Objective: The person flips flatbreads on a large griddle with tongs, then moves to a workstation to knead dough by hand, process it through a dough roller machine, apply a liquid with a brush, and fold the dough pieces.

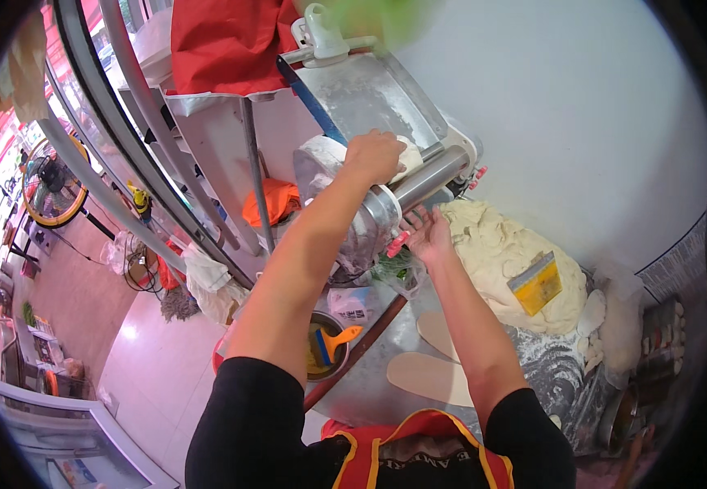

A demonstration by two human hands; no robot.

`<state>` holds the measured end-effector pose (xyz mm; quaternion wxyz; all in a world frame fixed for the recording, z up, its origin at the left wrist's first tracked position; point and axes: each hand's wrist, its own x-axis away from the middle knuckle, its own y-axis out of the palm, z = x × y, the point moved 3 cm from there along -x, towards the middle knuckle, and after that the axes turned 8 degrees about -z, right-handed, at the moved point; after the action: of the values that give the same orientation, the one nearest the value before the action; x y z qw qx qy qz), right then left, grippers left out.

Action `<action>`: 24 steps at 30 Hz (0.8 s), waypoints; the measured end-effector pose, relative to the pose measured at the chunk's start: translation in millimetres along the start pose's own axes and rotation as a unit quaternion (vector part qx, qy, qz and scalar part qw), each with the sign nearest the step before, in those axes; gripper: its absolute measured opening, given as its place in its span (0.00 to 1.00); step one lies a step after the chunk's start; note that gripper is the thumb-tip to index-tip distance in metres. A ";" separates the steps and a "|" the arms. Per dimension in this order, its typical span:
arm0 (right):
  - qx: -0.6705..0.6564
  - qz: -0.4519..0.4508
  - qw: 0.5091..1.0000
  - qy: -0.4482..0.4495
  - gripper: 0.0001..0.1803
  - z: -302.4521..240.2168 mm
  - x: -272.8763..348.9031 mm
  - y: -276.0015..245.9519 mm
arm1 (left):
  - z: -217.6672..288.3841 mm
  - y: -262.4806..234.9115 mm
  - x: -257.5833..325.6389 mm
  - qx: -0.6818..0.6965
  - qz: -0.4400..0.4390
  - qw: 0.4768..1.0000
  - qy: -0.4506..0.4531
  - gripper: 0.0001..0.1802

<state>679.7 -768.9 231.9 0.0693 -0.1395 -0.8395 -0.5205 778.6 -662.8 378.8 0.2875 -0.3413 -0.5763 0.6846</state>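
Observation:
My left hand [376, 156] is closed over a pale piece of dough [409, 158] at the top of the dough roller machine's metal roller [433, 181]. Just below the roller, my right hand [428, 235] is held palm up, its fingers apart, and I see nothing in it. Behind the roller slopes the machine's flour-dusted metal tray [378, 102]. Two flat, oval dough sheets [427, 376] lie on the table near my right forearm. A large mound of dough [484, 244] sits right of my right hand, with a yellow-handled scraper [535, 284] resting on it.
Left of the table's edge, an orange-handled brush [339, 341] stands in a round pot [318, 367] of yellowish liquid. A bag of greens [401, 270] lies under the machine. The wall [582, 122] bounds the right side. A fan [53, 181] stands at far left.

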 end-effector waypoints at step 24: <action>-0.094 -0.059 0.993 -0.042 0.16 13.4 -21.8 -23.7 | 2.3 -8.0 5.5 0.021 -0.010 1.000 -0.005 0.18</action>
<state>693.6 -770.3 200.0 -0.0103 -0.1177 -0.7959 -0.5938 773.4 -658.5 386.2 0.2985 -0.3257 -0.5665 0.6957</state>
